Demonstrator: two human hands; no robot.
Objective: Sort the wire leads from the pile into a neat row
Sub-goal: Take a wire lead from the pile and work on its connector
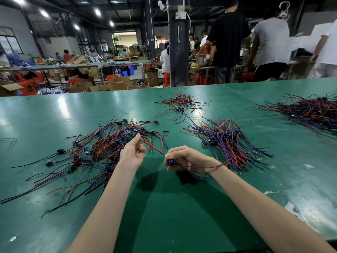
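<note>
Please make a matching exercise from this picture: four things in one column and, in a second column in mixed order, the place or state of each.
1. left hand
2. right hand
3. tangled pile
4. tidy bundle

A. grips a blue connector
B. lies to the right of both hands
C. pinches a red wire
D. lies mostly to the left of both hands

Pairs: 1-C, 2-A, 3-D, 4-B
</note>
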